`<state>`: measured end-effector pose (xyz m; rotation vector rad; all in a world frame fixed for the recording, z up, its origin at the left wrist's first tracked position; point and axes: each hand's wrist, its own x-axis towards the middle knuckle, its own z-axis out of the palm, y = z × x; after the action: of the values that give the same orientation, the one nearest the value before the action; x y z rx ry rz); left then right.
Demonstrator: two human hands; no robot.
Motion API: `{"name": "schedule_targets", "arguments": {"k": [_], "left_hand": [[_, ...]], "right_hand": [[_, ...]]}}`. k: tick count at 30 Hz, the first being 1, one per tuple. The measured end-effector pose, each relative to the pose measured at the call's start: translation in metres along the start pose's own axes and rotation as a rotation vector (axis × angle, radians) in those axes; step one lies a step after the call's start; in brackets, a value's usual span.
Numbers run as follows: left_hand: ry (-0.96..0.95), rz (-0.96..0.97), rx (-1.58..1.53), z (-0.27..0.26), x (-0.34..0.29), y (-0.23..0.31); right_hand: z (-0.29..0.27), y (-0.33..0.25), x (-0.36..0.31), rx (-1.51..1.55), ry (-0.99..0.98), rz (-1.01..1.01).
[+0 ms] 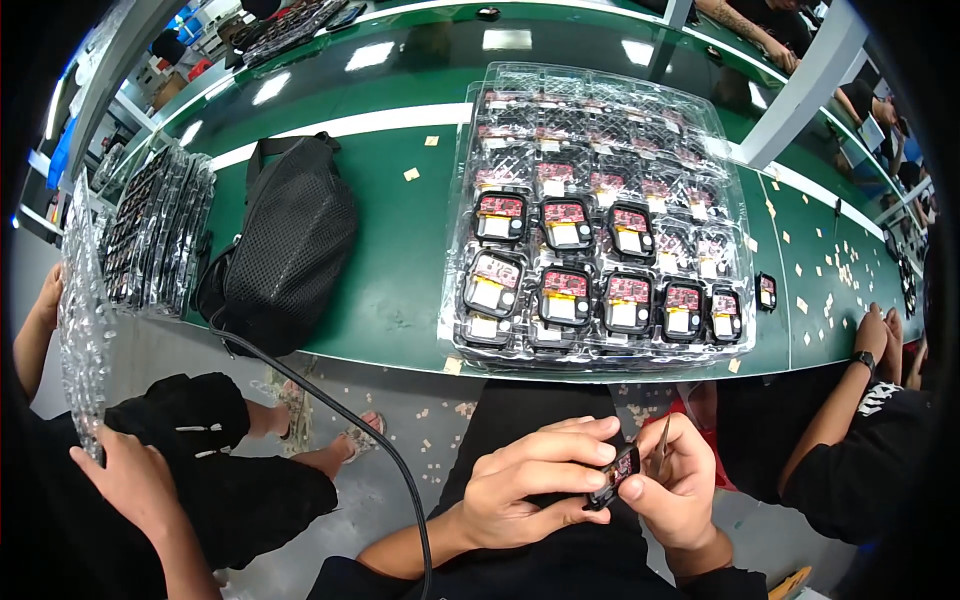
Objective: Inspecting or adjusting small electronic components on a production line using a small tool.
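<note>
held item: one small black-cased unit (622, 475), red board showing in its open face, kept above our lap, on the near side of the green table (400, 260).

left hand (540, 475): fingers clamped on the unit's case, fingers across the far side, thumb along the near side.

right hand (680, 480): thumb and forefinger pinched together on a thin metal tool (660, 448), tweezer-like; we cannot tell which end is the working one. the thumb tip sits at the unit's right edge; touching or just apart, we cannot say.

key relation: the unit lies directly left of the right-hand pinch, its long axis slanting from near left to far right, its open face tilted toward the right hand. both hands are close; the left bears the unit, and the tool stands just beyond its right end.

surroundings: a stack of clear trays (447, 300) at the table's near edge, far of our hands, with matching units (627, 303) in its compartments; one loose unit (766, 291) just right of it; one black mesh bag (290, 240) to the left; pale scraps (840, 270) scattered at the right.
</note>
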<state>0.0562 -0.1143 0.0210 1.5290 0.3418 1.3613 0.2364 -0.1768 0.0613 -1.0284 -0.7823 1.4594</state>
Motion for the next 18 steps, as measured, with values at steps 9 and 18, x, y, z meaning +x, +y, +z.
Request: {"name": "schedule_targets", "arguments": {"k": [9, 18], "left_hand": [[0.125, 0.173, 0.471, -0.023, 0.008, 0.007], [0.248, 0.108, 0.832, -0.054, 0.014, -0.006]], "right_hand": [[-0.013, -0.074, 0.075, -0.819, 0.507, -0.718], [-0.026, -0.096, 0.135, -1.35, 0.344, -0.49]]}}
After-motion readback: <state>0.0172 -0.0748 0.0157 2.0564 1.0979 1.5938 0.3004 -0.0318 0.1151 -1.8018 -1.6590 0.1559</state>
